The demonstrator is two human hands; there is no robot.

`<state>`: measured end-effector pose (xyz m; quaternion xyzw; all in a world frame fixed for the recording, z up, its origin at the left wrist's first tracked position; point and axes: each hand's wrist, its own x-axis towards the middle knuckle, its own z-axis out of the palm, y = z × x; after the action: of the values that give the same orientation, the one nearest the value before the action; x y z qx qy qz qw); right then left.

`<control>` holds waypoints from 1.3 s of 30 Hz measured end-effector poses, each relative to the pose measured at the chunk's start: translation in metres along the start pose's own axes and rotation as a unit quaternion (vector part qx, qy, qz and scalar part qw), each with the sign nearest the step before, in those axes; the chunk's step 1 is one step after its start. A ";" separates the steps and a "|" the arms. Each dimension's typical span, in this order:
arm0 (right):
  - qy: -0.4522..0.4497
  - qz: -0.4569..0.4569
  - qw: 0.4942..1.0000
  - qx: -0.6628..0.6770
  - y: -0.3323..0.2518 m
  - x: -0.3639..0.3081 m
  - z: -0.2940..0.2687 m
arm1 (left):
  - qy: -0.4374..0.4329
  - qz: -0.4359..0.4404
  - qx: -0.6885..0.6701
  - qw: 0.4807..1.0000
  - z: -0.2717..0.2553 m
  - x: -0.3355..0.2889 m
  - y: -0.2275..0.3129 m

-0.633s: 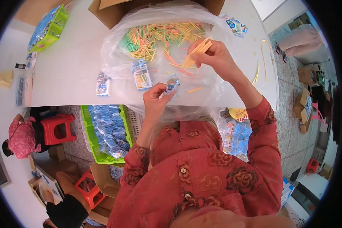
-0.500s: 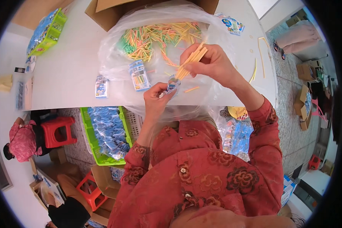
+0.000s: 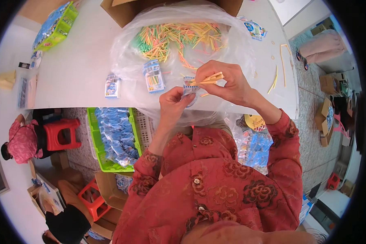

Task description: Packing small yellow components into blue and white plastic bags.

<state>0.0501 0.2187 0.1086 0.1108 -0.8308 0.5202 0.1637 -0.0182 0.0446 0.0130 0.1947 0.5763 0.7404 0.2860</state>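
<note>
My left hand (image 3: 174, 101) is closed on a small blue-and-white packet (image 3: 190, 90), its mouth turned toward my right hand. In my right hand (image 3: 228, 84) is a bundle of thin pale-yellow straw-like sticks (image 3: 211, 79), pinched between thumb and fingers. The bundle's left ends are at the packet's mouth; how far inside they reach, I cannot tell. A filled packet (image 3: 153, 78) with a see-through window lies left of my hands, and another packet (image 3: 112, 86) lies farther left. Beyond my hands is a heap of pink, green and yellow sticks (image 3: 179, 38) on clear plastic sheeting (image 3: 124, 51).
A cardboard box (image 3: 124, 15) stands at the table's far side. Packets (image 3: 254, 30) and yellow strands (image 3: 283, 67) lie on the right. A green crate (image 3: 92, 140) of blue packets stands below the table edge. Red stools (image 3: 61, 130) and other people are at left.
My right hand has come down toward the near edge, and its sticks now lie flatter, pointing left into the packet's mouth. The packet is held more upright. The view has shifted slightly.
</note>
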 end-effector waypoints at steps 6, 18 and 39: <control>-0.053 0.080 0.995 -0.034 -0.007 0.006 -0.004 | -0.028 0.020 0.058 0.998 -0.003 0.003 -0.001; -0.092 0.150 0.984 0.030 -0.005 0.022 -0.015 | -0.043 0.186 0.284 0.940 -0.004 0.018 0.014; -0.071 0.083 0.993 -0.042 0.017 0.024 -0.016 | -0.061 0.031 0.070 0.995 -0.001 0.037 -0.004</control>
<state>0.0245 0.2401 0.1099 0.0716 -0.8679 0.4872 0.0650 -0.0459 0.0687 0.0077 0.2769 0.6019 0.6933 0.2835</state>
